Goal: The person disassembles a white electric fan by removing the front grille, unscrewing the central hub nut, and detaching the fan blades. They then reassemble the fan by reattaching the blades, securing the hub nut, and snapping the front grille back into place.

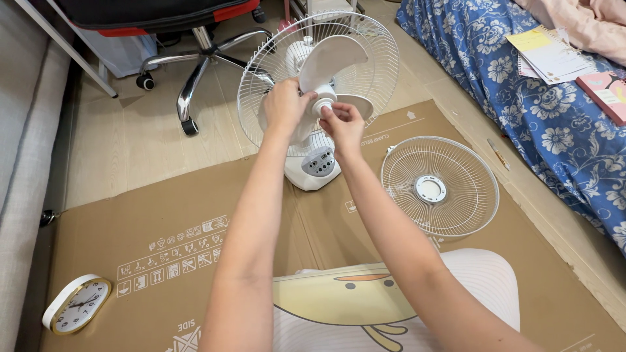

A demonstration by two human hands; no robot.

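A white table fan (313, 171) stands on flattened brown cardboard (163, 215), its front open and its rear wire guard (375, 45) in place. My left hand (284, 104) grips a white blade (331, 58) close to the hub. My right hand (342, 124) pinches the small white cap at the hub centre (324, 99), fingers closed on it. The detached front wire guard (440, 186) lies flat on the cardboard to the right of the fan.
A round white and gold wall clock (77, 304) lies at the lower left. An office chair base (195, 58) stands behind the fan. A bed with blue floral cover (554, 111), papers and a pink book runs along the right.
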